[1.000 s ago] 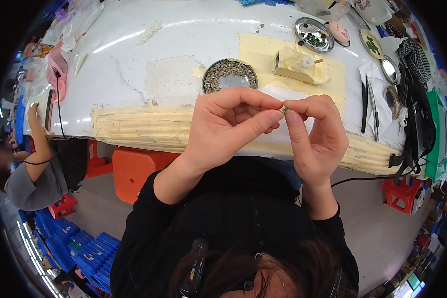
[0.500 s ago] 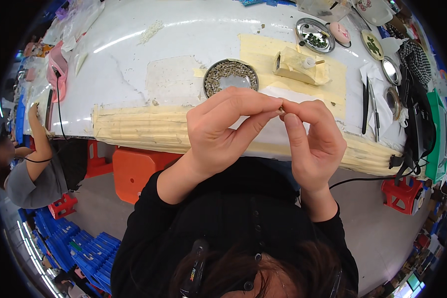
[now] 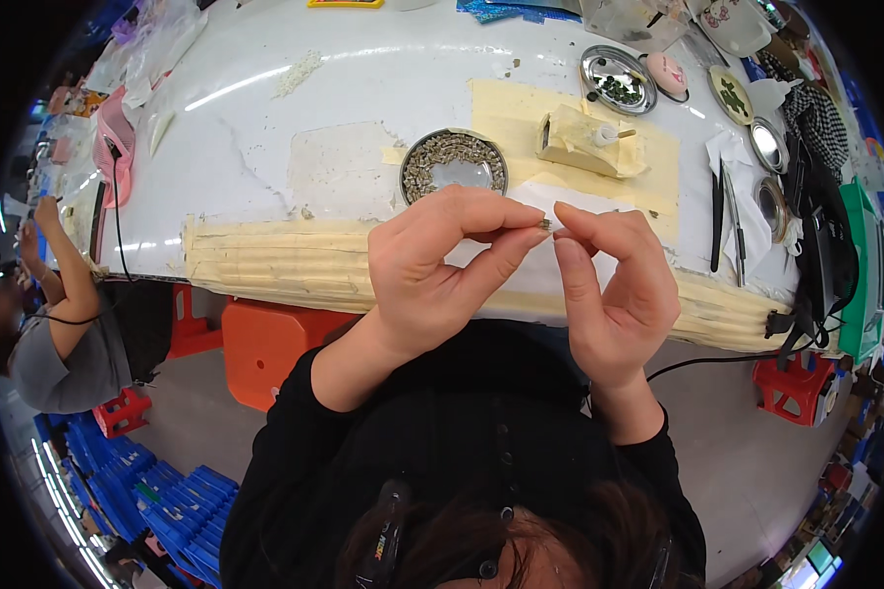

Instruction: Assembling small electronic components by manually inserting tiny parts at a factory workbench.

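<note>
Between the thumb and index fingertip of my left hand [image 3: 432, 260] a small metallic piece [image 3: 544, 225] is pinched, its exact kind too small to make out. Just to the right of it hovers my right hand [image 3: 619, 299], thumb and index finger slightly apart with nothing visible between them. Behind my left hand stands a round dark-rimmed dish [image 3: 404, 179] holding many small, similar-looking metallic pieces. A cream-taped block [image 3: 581, 147] with a thin stick in a white holder lies beyond my right hand.
The table edge is padded with cream tape [image 3: 275, 257]. Black tweezers [image 3: 717, 221] and a silver pointed tool [image 3: 735, 231] lie at the right. Farther back are a silver tray [image 3: 587, 79] of dark green pieces and a pink oval object [image 3: 666, 73]. Another person [image 3: 64, 344] sits at the left.
My right fingertips have parted from the small metallic piece, which stays in my left hand's pinch. The other person at the left has raised their hands.
</note>
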{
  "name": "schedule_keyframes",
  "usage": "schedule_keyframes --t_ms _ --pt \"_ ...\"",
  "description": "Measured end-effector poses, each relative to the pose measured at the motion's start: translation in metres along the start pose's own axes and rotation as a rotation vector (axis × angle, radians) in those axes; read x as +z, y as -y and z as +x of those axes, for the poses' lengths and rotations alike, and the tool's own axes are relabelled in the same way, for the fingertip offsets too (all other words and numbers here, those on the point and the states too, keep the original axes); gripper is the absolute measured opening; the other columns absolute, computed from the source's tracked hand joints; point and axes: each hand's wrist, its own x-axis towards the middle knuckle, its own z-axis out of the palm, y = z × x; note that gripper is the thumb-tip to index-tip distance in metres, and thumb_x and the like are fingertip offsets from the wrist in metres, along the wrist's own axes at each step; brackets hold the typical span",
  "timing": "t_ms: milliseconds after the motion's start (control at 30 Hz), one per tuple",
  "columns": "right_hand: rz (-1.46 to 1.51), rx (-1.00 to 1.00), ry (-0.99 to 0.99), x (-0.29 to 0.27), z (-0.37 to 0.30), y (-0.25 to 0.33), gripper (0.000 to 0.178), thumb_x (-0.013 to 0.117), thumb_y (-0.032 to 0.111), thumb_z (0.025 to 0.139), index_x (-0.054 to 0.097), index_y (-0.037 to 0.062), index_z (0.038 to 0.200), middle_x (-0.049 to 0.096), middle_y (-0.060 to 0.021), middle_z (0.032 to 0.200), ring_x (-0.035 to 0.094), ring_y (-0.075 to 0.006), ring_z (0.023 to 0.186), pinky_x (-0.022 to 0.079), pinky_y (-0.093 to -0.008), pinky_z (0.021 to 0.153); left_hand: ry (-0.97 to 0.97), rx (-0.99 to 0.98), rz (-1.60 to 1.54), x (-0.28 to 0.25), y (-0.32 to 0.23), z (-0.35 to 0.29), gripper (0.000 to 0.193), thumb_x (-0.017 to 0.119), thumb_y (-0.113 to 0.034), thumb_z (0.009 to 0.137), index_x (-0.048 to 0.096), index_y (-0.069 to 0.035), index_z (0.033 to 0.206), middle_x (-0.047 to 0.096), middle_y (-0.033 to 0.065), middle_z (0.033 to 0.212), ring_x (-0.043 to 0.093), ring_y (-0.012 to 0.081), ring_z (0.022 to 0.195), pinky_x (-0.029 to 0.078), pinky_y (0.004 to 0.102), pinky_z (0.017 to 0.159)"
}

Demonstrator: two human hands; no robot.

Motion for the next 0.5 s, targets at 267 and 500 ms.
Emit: schedule_keyframes --t_ms 267,500 --pt "-0.016 -0.038 0.009 -0.0004 0.0007 -0.0046 0.017 0.072 -0.006 0.076 0.070 0.0013 0.091 0.065 -0.0064 0.078 0.058 -0.0164 0.069 0.046 -0.0253 0.058 0.050 -0.182 -0.175 -0.0014 0.0005 -0.0037 0.014 0.073 0.002 0.080 0.069 0.003 0.094 0.069 0.0096 0.086 0.065 0.0134 0.073 0.054 0.0245 0.065" --pt "-0.124 -0.146 -0.039 0.0044 -0.0001 -0.0099 0.024 0.073 -0.006 0.075 0.071 0.0012 0.097 0.065 -0.0065 0.077 0.057 -0.0181 0.067 0.045 -0.0267 0.059 0.033 -0.345 -0.397 -0.0006 -0.0046 -0.0037 0.015 0.070 0.002 0.084 0.068 0.005 0.099 0.069 0.0099 0.092 0.065 0.0117 0.078 0.055 0.0241 0.071"
